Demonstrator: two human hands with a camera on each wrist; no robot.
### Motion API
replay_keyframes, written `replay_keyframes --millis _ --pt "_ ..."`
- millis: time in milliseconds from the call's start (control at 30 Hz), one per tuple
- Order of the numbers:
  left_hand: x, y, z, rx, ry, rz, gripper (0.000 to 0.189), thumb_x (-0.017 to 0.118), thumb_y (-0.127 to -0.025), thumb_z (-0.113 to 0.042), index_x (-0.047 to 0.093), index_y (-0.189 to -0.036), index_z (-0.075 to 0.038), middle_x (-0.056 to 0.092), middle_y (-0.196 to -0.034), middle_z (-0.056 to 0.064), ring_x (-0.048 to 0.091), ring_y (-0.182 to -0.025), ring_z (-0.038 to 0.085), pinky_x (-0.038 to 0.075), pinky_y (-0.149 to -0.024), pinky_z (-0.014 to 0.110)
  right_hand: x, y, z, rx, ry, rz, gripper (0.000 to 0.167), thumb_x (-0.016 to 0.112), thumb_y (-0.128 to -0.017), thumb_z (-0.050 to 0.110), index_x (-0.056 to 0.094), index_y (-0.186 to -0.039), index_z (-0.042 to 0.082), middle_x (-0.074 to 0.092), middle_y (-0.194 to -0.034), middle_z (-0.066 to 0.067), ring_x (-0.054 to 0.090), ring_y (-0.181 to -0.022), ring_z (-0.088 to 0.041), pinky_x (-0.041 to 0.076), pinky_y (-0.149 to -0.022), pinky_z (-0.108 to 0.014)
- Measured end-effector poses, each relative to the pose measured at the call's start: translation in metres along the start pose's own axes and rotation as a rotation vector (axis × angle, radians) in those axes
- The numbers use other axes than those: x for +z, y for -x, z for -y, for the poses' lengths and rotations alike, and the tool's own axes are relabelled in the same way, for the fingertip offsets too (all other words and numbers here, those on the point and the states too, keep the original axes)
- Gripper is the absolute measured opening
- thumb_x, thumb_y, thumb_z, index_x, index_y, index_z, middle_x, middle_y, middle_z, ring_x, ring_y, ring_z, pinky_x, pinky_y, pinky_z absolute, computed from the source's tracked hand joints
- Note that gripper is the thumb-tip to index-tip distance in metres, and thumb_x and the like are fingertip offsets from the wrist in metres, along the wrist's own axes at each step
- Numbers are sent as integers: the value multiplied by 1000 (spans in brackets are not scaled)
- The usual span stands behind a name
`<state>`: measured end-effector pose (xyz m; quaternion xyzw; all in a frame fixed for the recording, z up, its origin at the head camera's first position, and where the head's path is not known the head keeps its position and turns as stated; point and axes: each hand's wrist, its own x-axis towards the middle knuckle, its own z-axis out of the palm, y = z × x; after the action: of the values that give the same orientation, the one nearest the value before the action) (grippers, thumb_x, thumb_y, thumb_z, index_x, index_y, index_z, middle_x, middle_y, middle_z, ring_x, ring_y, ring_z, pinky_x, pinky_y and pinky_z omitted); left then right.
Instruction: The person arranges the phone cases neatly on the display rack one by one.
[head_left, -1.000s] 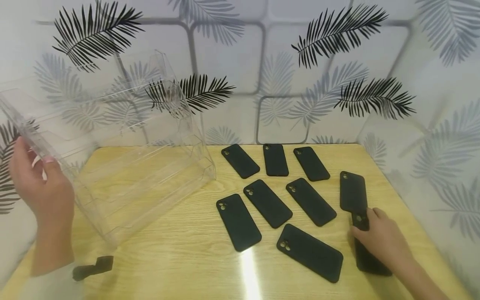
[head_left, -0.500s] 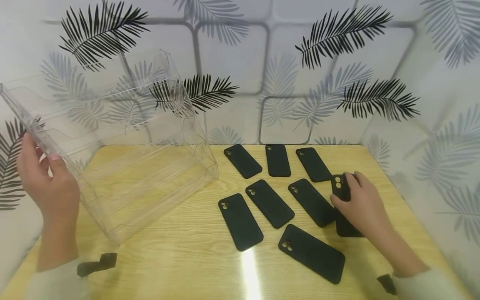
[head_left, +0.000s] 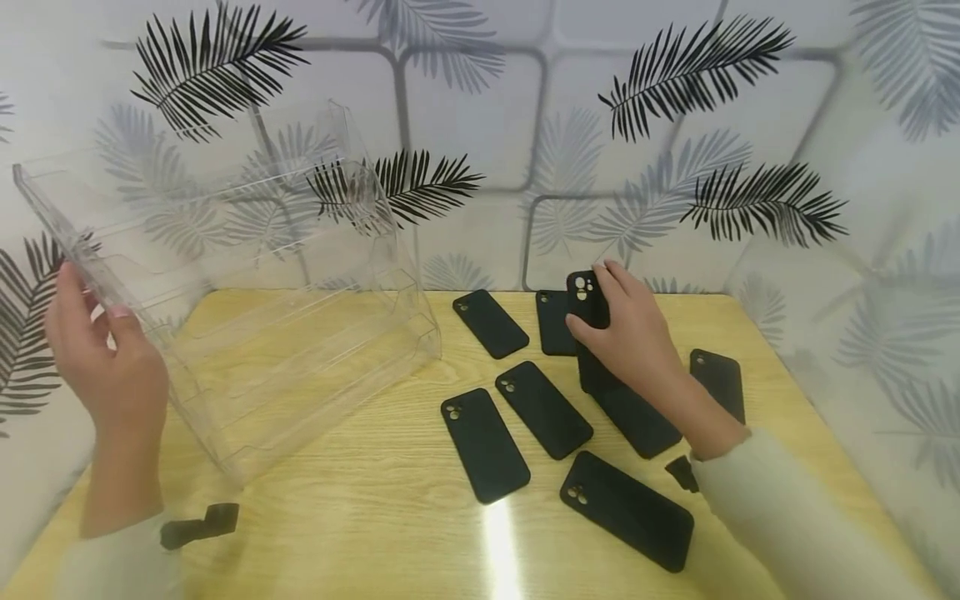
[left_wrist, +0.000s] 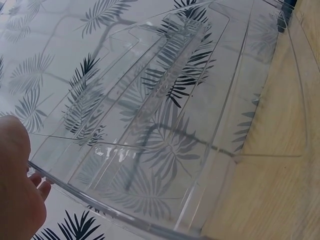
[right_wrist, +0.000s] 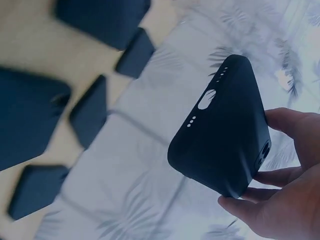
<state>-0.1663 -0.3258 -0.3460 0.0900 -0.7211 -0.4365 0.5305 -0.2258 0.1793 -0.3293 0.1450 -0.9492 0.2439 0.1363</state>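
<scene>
At the left, my left hand (head_left: 108, 358) grips the side edge of a clear plastic tiered rack (head_left: 255, 325), thumb on the near side and fingers behind. The left wrist view shows the rack's side panel (left_wrist: 150, 125) and part of the hand (left_wrist: 20, 180). My right hand (head_left: 637, 329) holds a black phone case (head_left: 591, 312) by its sides, raised and nearly upright above the table, camera cut-outs at the top. From the right wrist, the case (right_wrist: 220, 130) shows its bottom edge with port holes; fingers and thumb (right_wrist: 275, 200) pinch its sides.
Several black phone cases lie spread on the wooden table (head_left: 360, 517), among them a front-left one (head_left: 486, 446), a slanted near one (head_left: 628, 512) and a far-right one (head_left: 717, 383). My right forearm covers part of the group. A leaf-patterned wall covering (head_left: 472, 125) stands behind.
My right hand has lifted the phone case from the right side of the table and carried it leftward and up over the other cases. The left hand stays on the rack.
</scene>
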Motion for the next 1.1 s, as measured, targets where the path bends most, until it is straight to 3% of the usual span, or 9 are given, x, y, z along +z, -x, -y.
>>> replay_keyframes --millis 167,367,533,700,900,1100 --pt "0 -1 8 28 1 11 55 43 -97 1 47 -150 -15 52 -136 -1 50 -124 10 46 -105 23 8 -28 35 -90 -29 -27 78 69 -93 34 35 -156 4 31 -163 -17 30 -148 -41 29 -117 -60" --pt "1 -2 9 19 -10 -3 55 44 -97 0 48 -149 -15 52 -135 -2 51 -123 11 47 -104 22 13 -59 80 -239 -53 -94 76 70 -92 33 38 -155 6 34 -161 -15 34 -146 -36 39 -113 -53" --pt "0 -1 10 19 -10 -11 55 43 -96 0 49 -149 -16 52 -135 -3 51 -122 10 48 -102 22 20 -86 115 -333 -79 -120 76 69 -94 34 36 -156 6 33 -162 -15 32 -148 -33 34 -118 -47" --pt "-1 0 10 17 -39 -9 56 43 -96 -1 48 -150 -17 52 -137 -1 52 -122 10 48 -102 21 31 -108 144 -364 -113 -106 77 67 -95 37 33 -157 7 29 -164 -13 27 -152 -29 26 -123 -40" --pt "-1 1 9 -15 -72 -26 56 44 -96 -2 48 -150 -19 53 -137 0 53 -122 9 48 -102 21 45 -133 175 -388 -99 -115 78 65 -96 41 31 -158 8 27 -165 -10 26 -152 -26 25 -123 -35" --pt "-1 1 12 17 -96 -42 55 45 -96 -3 49 -149 -20 54 -137 -1 54 -119 7 48 -98 17 52 -163 203 -329 -132 -114 78 63 -96 45 29 -160 15 24 -167 -4 25 -153 -21 29 -120 -30"
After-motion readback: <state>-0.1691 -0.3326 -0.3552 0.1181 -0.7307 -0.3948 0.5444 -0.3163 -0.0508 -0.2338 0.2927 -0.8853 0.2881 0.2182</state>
